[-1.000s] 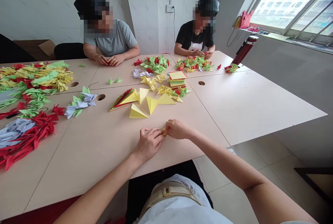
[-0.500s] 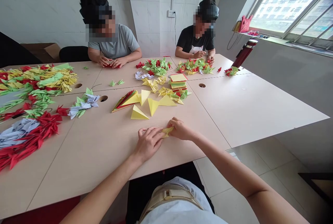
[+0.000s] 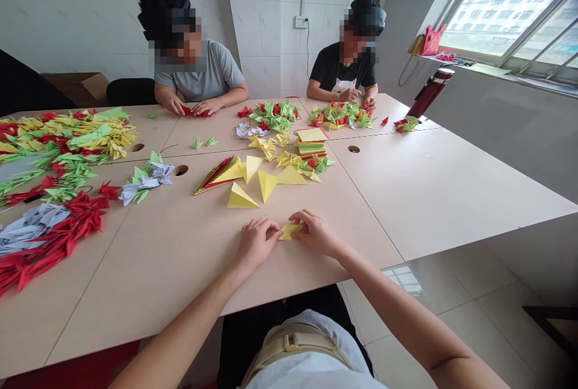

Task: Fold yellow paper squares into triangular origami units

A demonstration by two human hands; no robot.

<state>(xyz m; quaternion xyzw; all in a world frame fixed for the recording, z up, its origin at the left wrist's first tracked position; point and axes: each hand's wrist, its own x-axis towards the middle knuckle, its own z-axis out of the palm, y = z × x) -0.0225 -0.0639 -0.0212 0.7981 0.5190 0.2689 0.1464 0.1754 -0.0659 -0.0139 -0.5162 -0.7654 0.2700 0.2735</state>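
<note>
A small yellow paper [image 3: 290, 232] is pinched at its ends by the nearly closed left hand [image 3: 261, 241] and right hand [image 3: 315, 233].

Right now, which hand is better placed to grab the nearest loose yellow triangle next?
Probably the left hand: the triangle lies just beyond it, while the right hand is farther off. Both are at the small paper, though.

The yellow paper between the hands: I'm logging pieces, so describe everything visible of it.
The yellow paper looks small, thin and folded, its creases too fine to trace. It sits roughly flat at the table, near the front edge. The left hand holds one end, the right hand the other, fingers hiding parts.
</note>
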